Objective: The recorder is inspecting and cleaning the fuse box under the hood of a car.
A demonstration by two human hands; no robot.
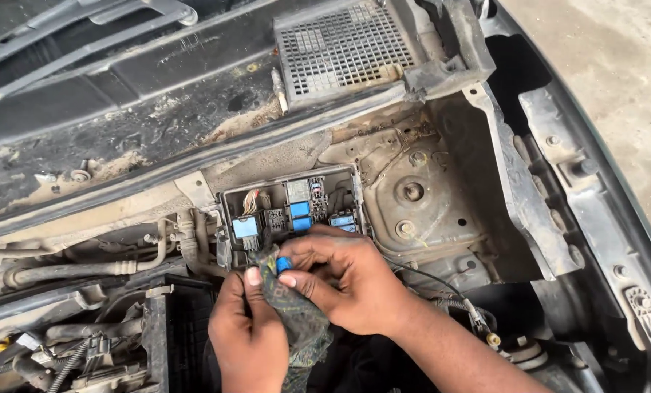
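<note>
An open fuse box with several blue relays sits in a dusty engine bay. My right hand pinches a small blue relay between thumb and fingers just below the box's front edge. Against that relay my left hand holds a dark patterned rag, which hangs down between both hands. A larger blue relay remains seated at the box's left side.
A strut tower with bolts lies right of the box. The cowl grille and wiper arms are above. Hoses and wiring run at left. The fender edge borders the right.
</note>
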